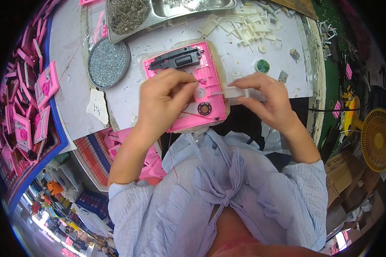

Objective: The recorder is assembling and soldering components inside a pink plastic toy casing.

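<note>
A pink plastic toy housing (pixel 206 58) lies open-side up on the worktable in front of me. It carries a black plastic mechanism (pixel 180 59) at its far side and a small round speaker (pixel 204 109) near its close right corner. Over its left part is my left hand (pixel 164 96), thumb and forefinger pinched together; whatever sits between them is too small to make out. My right hand (pixel 268 96) grips a white plastic part (pixel 236 92) between thumb and fingers, slightly blurred. A thin rod from that part points left over the housing's right edge. A red wire hangs below my left hand.
Far left on the table stand a round dish of small metal pieces (pixel 108 63) and a metal tray (pixel 171 19) with more pieces. White plastic parts (pixel 248 30) and a green-topped pot (pixel 262 65) are at right. Pink housings (pixel 47 83) pile up left; a yellow fan (pixel 375 139) stands right.
</note>
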Available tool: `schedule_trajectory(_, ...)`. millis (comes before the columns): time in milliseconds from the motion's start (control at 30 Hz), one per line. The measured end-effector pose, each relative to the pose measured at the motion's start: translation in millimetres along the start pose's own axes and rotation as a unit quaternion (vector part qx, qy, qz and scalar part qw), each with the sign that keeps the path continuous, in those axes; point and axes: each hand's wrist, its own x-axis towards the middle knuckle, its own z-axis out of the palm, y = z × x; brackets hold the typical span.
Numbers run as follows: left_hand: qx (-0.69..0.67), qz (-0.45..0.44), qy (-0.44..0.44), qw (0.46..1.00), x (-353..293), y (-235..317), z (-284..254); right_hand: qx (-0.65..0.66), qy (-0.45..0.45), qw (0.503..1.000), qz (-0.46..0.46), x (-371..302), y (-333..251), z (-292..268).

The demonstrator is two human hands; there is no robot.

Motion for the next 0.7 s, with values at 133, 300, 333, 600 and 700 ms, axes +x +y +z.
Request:
schedule_trajectory(133, -0.003, 0.069, 0.108, 0.992, -14, -18, 2, -0.139, -0.005, 0.983, -0.119, 22, 1, 13)
schedule_trajectory(300, -0.003, 0.116, 0.139, 0.983, -18, -25, 13, -0.183, -0.018, 0.972, -0.144, 32, 3, 21)
schedule_trajectory(333, -0.007, 0.115, 0.138, 0.984, -19, -25, 14, -0.190, -0.017, 0.969, -0.155, 34, 2, 22)
schedule_trajectory(600, -0.049, 0.115, 0.141, 0.982, -20, -29, 19, -0.071, -0.014, 0.984, -0.164, 38, 20, 33)
schedule_trajectory(700, -0.033, 0.122, 0.133, 0.983, -18, -29, 18, -0.033, 0.009, 0.990, -0.140, 32, 29, 43)
